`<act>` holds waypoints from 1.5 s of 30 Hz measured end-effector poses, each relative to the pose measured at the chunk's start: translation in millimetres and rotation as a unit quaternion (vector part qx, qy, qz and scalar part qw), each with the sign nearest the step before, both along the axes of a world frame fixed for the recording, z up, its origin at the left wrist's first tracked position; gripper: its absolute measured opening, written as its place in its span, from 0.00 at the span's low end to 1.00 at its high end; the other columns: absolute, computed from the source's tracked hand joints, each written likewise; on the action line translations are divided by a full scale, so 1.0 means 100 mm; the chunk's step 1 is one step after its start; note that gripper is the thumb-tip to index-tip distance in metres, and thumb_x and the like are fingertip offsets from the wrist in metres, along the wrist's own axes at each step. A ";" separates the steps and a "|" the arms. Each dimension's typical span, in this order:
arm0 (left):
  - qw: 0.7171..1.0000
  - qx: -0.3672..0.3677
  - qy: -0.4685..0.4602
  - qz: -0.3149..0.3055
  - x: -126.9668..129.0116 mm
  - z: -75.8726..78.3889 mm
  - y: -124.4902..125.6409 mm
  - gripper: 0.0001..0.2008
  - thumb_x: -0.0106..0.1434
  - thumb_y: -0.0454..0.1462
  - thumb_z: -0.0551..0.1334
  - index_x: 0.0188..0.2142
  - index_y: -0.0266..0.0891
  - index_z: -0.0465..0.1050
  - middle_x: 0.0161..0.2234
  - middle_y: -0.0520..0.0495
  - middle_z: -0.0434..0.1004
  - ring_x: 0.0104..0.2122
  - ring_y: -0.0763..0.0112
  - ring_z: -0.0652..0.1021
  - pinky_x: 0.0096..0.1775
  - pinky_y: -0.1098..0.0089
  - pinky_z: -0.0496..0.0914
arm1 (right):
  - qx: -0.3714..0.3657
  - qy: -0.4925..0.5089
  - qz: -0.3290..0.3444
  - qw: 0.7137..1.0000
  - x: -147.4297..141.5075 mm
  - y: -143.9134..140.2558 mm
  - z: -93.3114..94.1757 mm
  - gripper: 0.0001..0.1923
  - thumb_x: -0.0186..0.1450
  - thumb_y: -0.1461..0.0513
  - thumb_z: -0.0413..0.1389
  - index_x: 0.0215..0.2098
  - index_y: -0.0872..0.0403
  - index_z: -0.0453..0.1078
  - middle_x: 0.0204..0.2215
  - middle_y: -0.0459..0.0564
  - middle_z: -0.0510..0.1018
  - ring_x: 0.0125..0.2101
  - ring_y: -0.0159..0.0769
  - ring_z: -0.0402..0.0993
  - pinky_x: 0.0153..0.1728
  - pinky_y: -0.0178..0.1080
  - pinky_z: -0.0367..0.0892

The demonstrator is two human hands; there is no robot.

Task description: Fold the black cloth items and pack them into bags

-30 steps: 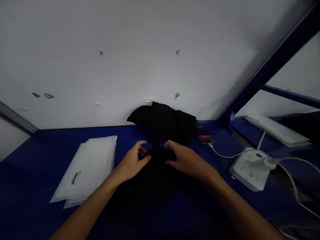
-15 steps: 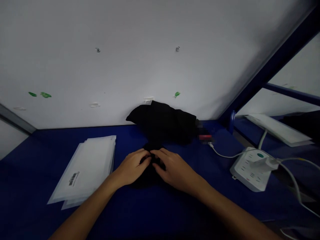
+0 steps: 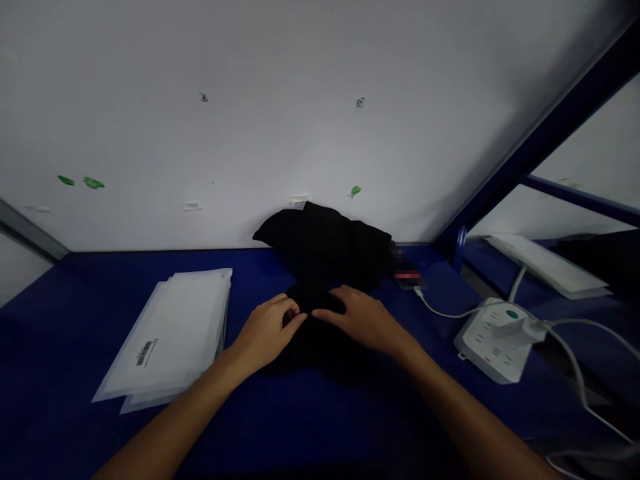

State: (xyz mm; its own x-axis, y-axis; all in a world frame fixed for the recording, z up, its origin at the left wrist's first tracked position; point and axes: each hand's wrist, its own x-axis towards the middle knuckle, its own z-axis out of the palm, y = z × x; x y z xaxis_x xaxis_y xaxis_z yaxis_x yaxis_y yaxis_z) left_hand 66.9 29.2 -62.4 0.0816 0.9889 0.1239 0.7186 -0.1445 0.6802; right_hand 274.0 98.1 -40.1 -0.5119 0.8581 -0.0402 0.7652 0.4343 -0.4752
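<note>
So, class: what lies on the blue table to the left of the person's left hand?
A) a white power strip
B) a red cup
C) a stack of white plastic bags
C: the stack of white plastic bags lies left of the left hand.

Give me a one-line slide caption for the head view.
Both hands, left hand and right hand, press on a black garment on the blue table.

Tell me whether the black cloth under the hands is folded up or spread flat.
Bunched into a small bundle, not spread: the black cloth shows only as a compact dark mass under the left hand and right hand. Neat folds: cannot tell.
</note>
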 end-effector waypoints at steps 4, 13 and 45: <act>1.000 -0.016 -0.023 -0.012 -0.05 0.06 0.01 0.13 0.67 0.43 0.57 0.30 0.41 0.75 0.33 0.49 0.75 0.30 0.69 0.75 0.33 0.67 0.66 | -0.053 0.030 0.020 0.998 -0.07 -0.04 -0.02 0.29 0.66 0.44 0.55 0.57 0.54 0.63 0.46 0.57 0.78 0.46 0.49 0.76 0.42 0.43 0.67; 0.961 -0.150 -0.234 -0.002 -0.17 0.07 0.05 0.11 0.65 0.44 0.61 0.41 0.41 0.75 0.34 0.48 0.76 0.34 0.68 0.78 0.27 0.72 0.72 | 0.141 -0.048 -0.050 0.988 0.07 0.01 0.10 0.22 0.63 0.53 0.61 0.51 0.49 0.62 0.41 0.51 0.79 0.41 0.48 0.77 0.35 0.42 0.65; 0.959 -0.091 -0.268 0.015 -0.15 0.05 0.06 0.11 0.62 0.36 0.61 0.45 0.42 0.70 0.41 0.49 0.76 0.43 0.65 0.76 0.46 0.65 0.69 | -0.231 0.220 0.077 0.944 -0.10 -0.12 0.01 0.34 0.60 0.46 0.64 0.58 0.50 0.60 0.48 0.51 0.75 0.46 0.43 0.74 0.46 0.44 0.69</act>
State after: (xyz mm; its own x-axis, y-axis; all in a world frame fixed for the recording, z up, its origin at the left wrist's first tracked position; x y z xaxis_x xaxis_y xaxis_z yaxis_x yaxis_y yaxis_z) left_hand 51.4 35.3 -57.1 0.0246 0.9991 -0.0340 0.2604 0.0265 0.9651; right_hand 264.1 86.5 -39.6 -0.6841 0.7145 -0.1465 0.3933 0.1922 -0.8991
